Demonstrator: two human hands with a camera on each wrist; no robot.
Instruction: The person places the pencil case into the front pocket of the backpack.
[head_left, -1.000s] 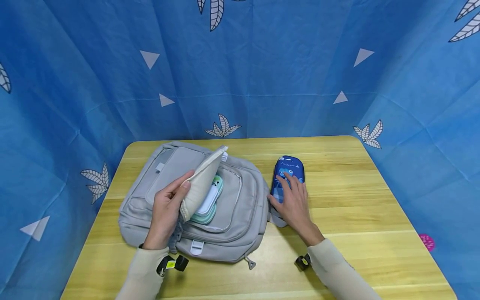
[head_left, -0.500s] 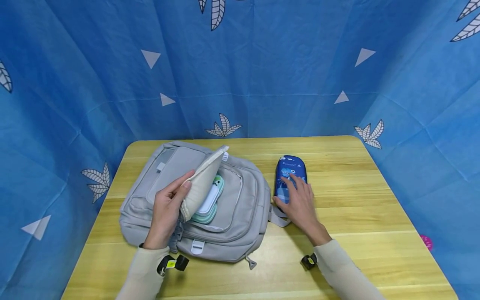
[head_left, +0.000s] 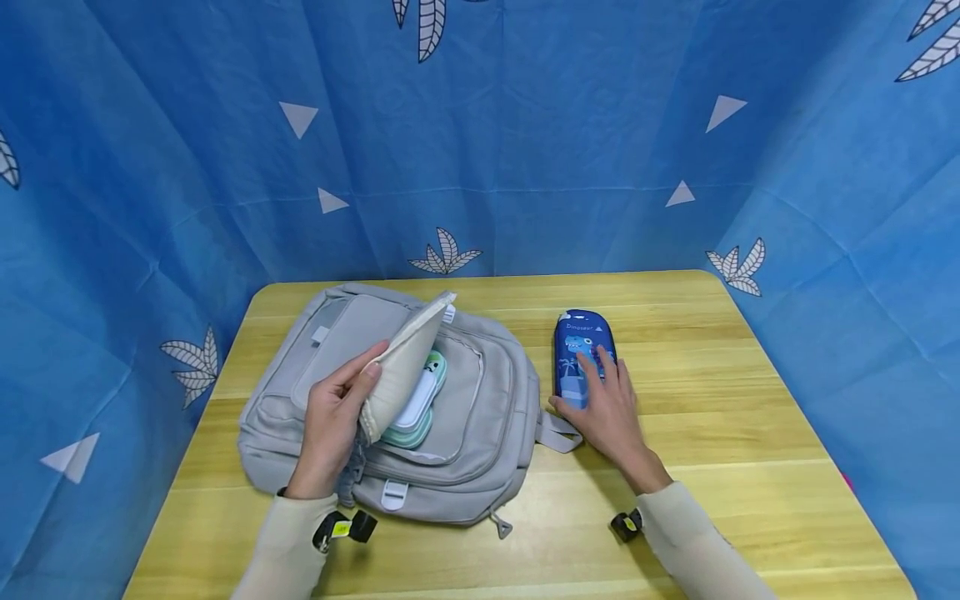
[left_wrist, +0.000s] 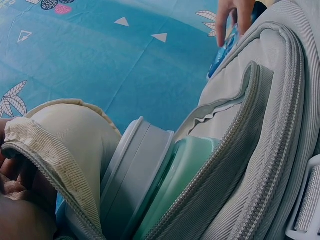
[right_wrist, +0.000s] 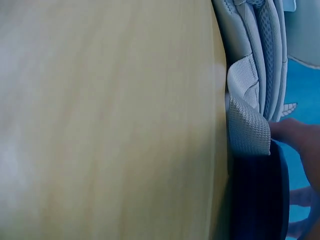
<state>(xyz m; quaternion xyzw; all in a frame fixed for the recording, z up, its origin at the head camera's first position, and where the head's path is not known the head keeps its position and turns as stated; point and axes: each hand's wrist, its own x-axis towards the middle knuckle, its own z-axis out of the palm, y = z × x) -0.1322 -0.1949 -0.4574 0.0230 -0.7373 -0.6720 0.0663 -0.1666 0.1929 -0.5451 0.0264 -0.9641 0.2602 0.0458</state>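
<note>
A grey backpack (head_left: 480, 433) lies on the table with its front pocket unzipped. My left hand (head_left: 337, 417) pinches the cream-lined pocket flap (head_left: 405, 367) between thumb and fingers and lifts it. Inside the pocket, a white lidded box (left_wrist: 137, 175) sits against a mint-green case (left_wrist: 182, 162), which bears a small face print. Right of the backpack lies a blue hard-shell pencil case (head_left: 573, 329) with a dinosaur print. My right hand (head_left: 611, 417) rests over its near half, fingers spread on top and thumb at its near left edge.
A grey webbing strap (head_left: 558, 433) runs from the backpack to the near end of the pencil case. A zipper pull (head_left: 501, 525) hangs off the bag's near side. Behind the wooden table (head_left: 712, 375) hangs a blue patterned curtain (head_left: 585, 142).
The pencil case has shifted slightly right, and my right hand has moved right and a little nearer along it. My left hand keeps the flap raised in the same place.
</note>
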